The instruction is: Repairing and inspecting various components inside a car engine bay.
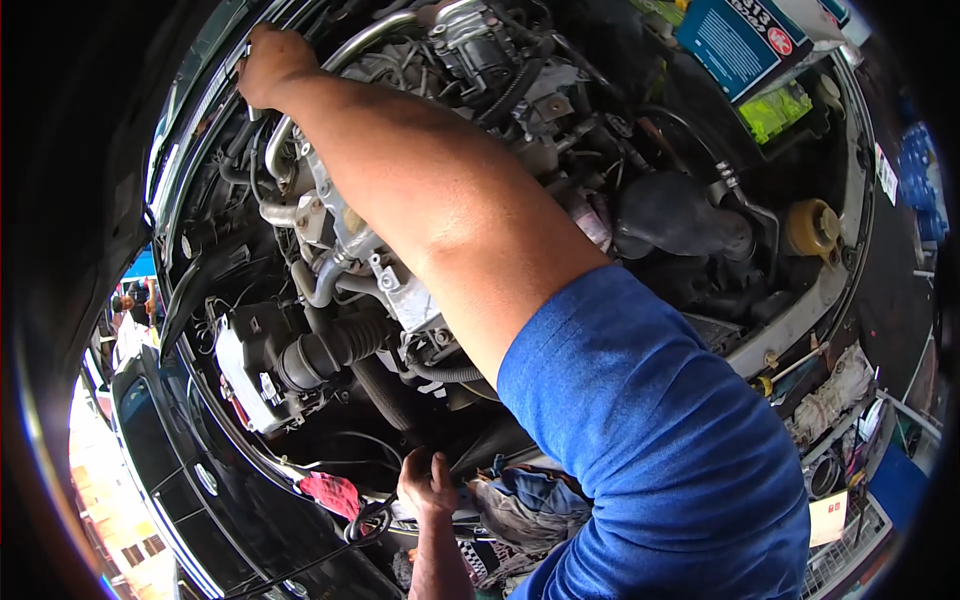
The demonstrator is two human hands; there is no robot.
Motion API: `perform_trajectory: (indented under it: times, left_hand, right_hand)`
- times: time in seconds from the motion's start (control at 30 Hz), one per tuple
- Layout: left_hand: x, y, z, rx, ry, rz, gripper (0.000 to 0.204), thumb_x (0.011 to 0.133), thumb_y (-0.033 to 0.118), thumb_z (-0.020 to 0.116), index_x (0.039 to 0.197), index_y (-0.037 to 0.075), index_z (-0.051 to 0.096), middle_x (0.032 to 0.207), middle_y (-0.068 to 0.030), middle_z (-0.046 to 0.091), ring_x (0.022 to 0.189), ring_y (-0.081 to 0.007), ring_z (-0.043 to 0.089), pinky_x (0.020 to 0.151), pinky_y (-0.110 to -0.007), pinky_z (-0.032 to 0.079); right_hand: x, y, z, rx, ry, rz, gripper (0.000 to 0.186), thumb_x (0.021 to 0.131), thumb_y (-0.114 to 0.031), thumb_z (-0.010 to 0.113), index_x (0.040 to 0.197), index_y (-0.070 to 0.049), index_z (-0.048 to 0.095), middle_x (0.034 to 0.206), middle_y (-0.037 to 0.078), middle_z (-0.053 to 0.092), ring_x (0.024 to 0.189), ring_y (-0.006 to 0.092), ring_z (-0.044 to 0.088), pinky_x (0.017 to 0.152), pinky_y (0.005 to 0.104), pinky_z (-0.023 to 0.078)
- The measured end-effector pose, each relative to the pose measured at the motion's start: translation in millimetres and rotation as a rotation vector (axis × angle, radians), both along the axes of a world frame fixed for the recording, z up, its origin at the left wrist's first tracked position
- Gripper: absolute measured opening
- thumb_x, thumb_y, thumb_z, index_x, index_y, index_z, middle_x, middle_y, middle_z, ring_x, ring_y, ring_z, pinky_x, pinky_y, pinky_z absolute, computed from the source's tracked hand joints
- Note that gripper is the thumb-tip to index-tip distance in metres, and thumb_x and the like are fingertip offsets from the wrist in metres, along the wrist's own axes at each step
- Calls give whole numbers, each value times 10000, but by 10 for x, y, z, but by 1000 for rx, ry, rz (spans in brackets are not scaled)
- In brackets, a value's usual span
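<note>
My right arm, in a blue short sleeve, stretches diagonally over the engine [440,60] to the bay's rear edge at the upper left. There my right hand [276,66] has its fingers curled round a slim metal item, too hidden to name, beside hoses and pipes. At the bottom centre, my left hand [428,485] rests with bent fingers gripping the front edge of the engine bay. Just right of it lie crumpled grey and blue rags [530,510]; a red cloth [330,492] and a looped black cable [372,522] are at its left.
Upper right: a blue-and-white box [730,45] over a green item [775,112]. A yellowish reservoir [812,226] stands right, blue bottles [920,180] beyond. The raised hood [70,200] borders the left, with a dark vehicle [165,460] below. Cluttered metal rack [840,570] at lower right.
</note>
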State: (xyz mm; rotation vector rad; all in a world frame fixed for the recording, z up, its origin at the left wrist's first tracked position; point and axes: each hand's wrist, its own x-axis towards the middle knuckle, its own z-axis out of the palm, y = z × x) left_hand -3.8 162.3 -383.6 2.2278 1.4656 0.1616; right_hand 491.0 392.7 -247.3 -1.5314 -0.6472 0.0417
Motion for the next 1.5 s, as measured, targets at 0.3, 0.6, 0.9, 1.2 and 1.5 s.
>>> perform_trajectory:
  times: [0.3, 0.6, 0.9, 1.2, 1.5]
  left_hand:
    - [32, -5, 33, -47, 55, 41, 428, 849, 323, 696, 1068, -43, 663, 910, -169, 724, 858, -269, 706, 805, -358, 541]
    - [-82, 8, -3, -22, 24, 103, 463, 838, 355, 697, 1071, -44, 663, 949, -189, 728, 908, -297, 714, 829, -367, 539]
    - [61, -53, 168, 46, 178, 64, 430, 845, 458, 661, 1047, 80, 705, 987, -174, 721, 969, -366, 689, 850, -449, 534]
    - [120, -12, 138, -32, 240, 43, 516, 856, 524, 641, 1113, 77, 674, 1102, -131, 711, 1088, -319, 650, 974, -478, 447]
    - [-69, -21, 197, -17, 68, -9, 605, 864, 570, 632, 1241, 97, 633, 1218, -133, 668, 1172, -344, 597, 1034, -498, 397]
  right_hand:
    - [172, -277, -180, 23, 30, 68, 403, 883, -259, 683, 1169, 14, 601, 1068, 248, 692, 1040, 374, 673, 917, 426, 533]
    - [153, -698, -28, 12, -43, 122, 363, 894, -235, 695, 1194, -50, 612, 1078, 193, 704, 1044, 351, 671, 917, 410, 519]
    - [529, -2284, 387, -67, -143, 94, 381, 903, -289, 715, 1171, -30, 636, 1070, 191, 710, 1022, 316, 690, 861, 391, 533]
    - [-466, -4401, 312, -369, -169, 66, 269, 924, -167, 694, 1133, -23, 604, 808, 46, 612, 732, 113, 584, 664, 283, 471]
    - [-2045, -5393, -66, -438, 87, 127, 260, 878, -57, 750, 1070, -22, 578, 784, 3, 614, 712, 68, 564, 627, 249, 466]
